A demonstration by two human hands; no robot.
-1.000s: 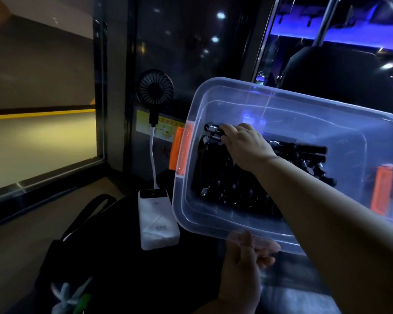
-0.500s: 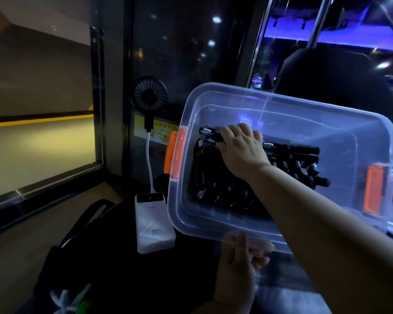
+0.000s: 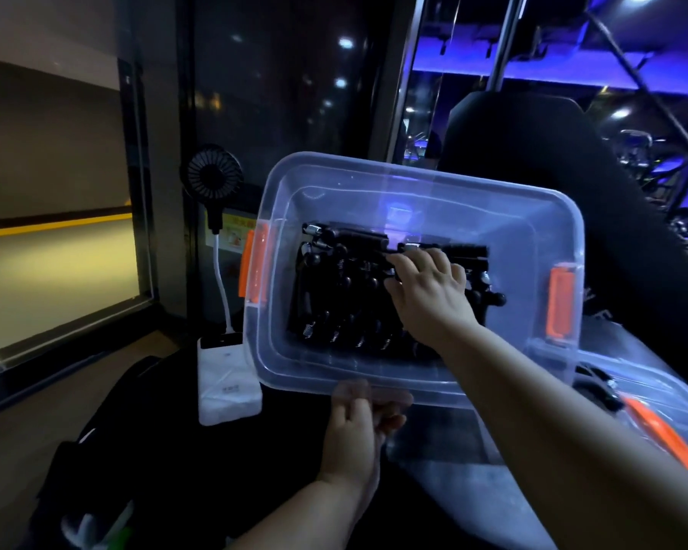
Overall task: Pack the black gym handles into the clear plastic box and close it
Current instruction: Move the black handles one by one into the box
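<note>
We are working in a dim gym corner, blue light glowing behind dark glass. Our right hand is curling fingers and thumb round one of the black gym handles piled inside the clear plastic box, while our left hand is pinching the near rim, tilting the box towards us. We are judging the load as heavy, rigid and prone to sliding, and the thin walls as slick and flexing, so supporting the base seems wiser. The lid is lying to the right. The yellow sticker is showing print too small to read.
</note>
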